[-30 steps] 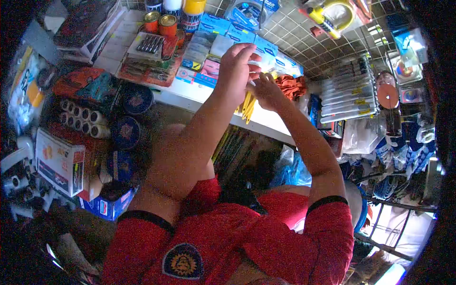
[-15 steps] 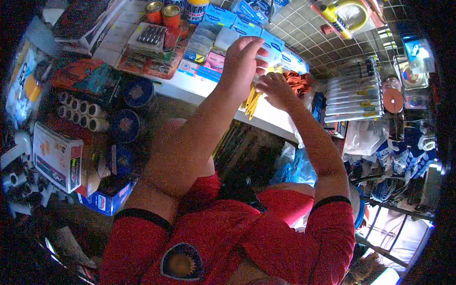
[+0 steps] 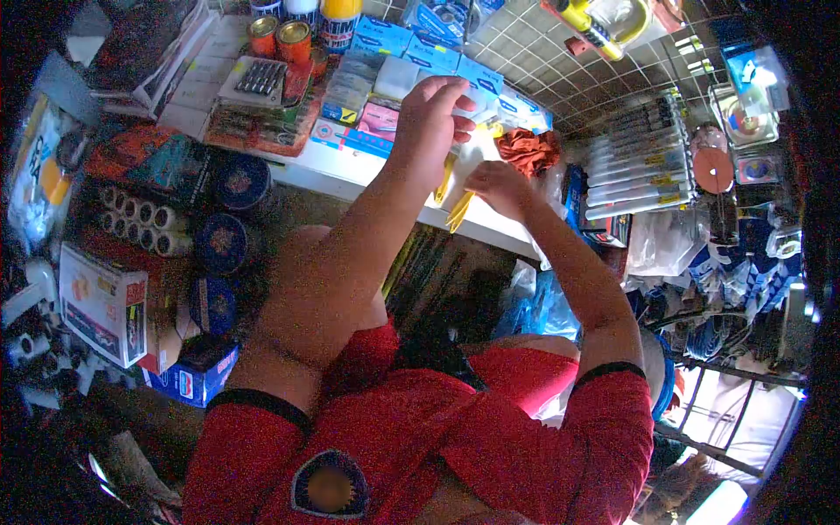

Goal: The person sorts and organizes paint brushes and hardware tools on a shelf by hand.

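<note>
My left hand [image 3: 431, 118] is raised over a white shelf top [image 3: 490, 226], its fingers loosely curled and apart, with nothing visible in them. Just below its wrist, a slim yellow strip [image 3: 444, 182] shows, partly hidden. My right hand [image 3: 500, 188] is lower and to the right, fingers closed at the upper end of several yellow strips [image 3: 459, 212] that hang over the shelf's front edge. What exactly these strips are, I cannot make out. A crumpled rust-red cloth or bag [image 3: 528, 152] lies just beyond the right hand.
Blue-and-white boxes [image 3: 429, 54] line the back against a wire grid. Orange-lidded cans [image 3: 294, 37] and packaged bits [image 3: 260, 79] stand at the left. White tubes [image 3: 639, 197] hang at the right. Blue discs [image 3: 241, 181] and white rolls [image 3: 164, 219] lie at the lower left.
My right hand has moved down and slightly left, away from my left hand, with the yellow strips at its fingers. The left hand has shifted slightly left in view as the camera moved.
</note>
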A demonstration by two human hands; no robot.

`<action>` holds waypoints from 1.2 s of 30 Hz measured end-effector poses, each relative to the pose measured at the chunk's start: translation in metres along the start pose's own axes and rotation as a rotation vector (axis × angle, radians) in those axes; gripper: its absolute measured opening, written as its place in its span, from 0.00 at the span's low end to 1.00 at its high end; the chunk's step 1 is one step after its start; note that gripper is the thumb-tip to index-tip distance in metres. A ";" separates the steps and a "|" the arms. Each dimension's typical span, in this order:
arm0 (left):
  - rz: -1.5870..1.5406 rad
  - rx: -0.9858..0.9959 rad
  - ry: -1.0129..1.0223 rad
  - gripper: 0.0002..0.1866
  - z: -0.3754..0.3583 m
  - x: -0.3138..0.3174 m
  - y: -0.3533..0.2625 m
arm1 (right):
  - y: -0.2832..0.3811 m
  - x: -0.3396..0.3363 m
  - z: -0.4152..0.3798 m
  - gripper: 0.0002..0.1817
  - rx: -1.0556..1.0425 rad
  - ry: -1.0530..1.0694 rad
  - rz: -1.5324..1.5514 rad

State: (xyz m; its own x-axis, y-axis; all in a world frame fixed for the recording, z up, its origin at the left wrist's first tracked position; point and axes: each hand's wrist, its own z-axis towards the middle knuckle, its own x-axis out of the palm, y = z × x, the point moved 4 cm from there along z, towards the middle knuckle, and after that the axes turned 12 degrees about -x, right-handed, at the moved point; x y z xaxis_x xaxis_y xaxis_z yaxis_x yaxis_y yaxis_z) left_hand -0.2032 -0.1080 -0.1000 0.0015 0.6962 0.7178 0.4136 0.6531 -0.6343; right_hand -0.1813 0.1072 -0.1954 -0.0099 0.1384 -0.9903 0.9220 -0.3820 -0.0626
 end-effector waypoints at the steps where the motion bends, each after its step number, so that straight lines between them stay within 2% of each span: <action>1: -0.001 -0.002 0.006 0.16 -0.001 0.000 0.000 | 0.006 0.000 -0.006 0.13 0.004 -0.027 -0.010; 7: 0.006 -0.008 -0.056 0.15 -0.006 0.003 -0.002 | 0.016 -0.004 -0.041 0.13 0.120 0.030 0.009; 9: 0.014 0.049 -0.098 0.13 -0.005 0.002 0.000 | 0.012 -0.036 -0.056 0.11 0.422 -0.278 0.131; 11: 0.008 0.102 -0.021 0.15 -0.002 0.003 0.005 | 0.018 -0.096 -0.052 0.09 0.796 -0.454 0.308; 12: 0.007 0.111 -0.015 0.15 -0.004 0.007 0.006 | 0.021 -0.116 -0.050 0.09 0.631 -0.694 0.387; 13: 0.148 0.132 0.070 0.16 -0.007 0.017 0.007 | 0.017 -0.116 -0.053 0.11 0.788 -0.829 0.704; 15: 0.405 0.112 0.231 0.21 -0.012 0.036 0.014 | 0.033 -0.157 -0.037 0.12 0.770 -1.029 0.798; 17: 0.459 -0.023 0.436 0.25 -0.028 0.052 0.026 | 0.034 -0.167 -0.028 0.12 0.699 -1.137 0.884; 19: 0.384 -0.015 0.540 0.26 -0.034 0.057 0.034 | 0.039 -0.178 -0.021 0.11 0.857 -1.080 0.800; 23: 0.373 0.113 0.504 0.30 -0.031 0.056 0.026 | 0.038 -0.180 -0.014 0.12 0.793 -1.187 0.782; 25: 0.297 0.126 0.494 0.32 -0.035 0.055 0.019 | 0.044 -0.184 -0.012 0.10 0.870 -1.217 0.828; 27: 0.313 0.167 0.437 0.36 -0.033 0.051 0.021 | 0.043 -0.185 -0.015 0.11 0.805 -1.182 0.773; 29: 0.239 0.209 0.401 0.34 -0.034 0.049 0.020 | 0.048 -0.202 -0.006 0.09 0.699 -1.207 0.629; 30: 0.145 0.164 0.424 0.33 -0.035 0.050 0.017 | 0.047 -0.211 -0.003 0.09 0.704 -1.221 0.693; 32: 0.143 0.203 0.417 0.31 -0.037 0.048 0.005 | 0.055 -0.241 0.005 0.10 0.720 -1.254 0.867; 36: -0.046 0.094 0.397 0.31 -0.040 0.048 -0.010 | 0.053 -0.328 0.010 0.10 0.397 -1.441 0.643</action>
State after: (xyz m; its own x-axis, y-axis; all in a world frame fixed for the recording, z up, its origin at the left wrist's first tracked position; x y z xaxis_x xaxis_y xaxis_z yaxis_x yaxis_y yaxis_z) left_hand -0.1713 -0.0929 -0.0472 0.3438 0.5090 0.7891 0.3365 0.7177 -0.6096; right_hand -0.1330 0.0325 0.1246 -0.2280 -0.9637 -0.1392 0.7667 -0.2658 0.5844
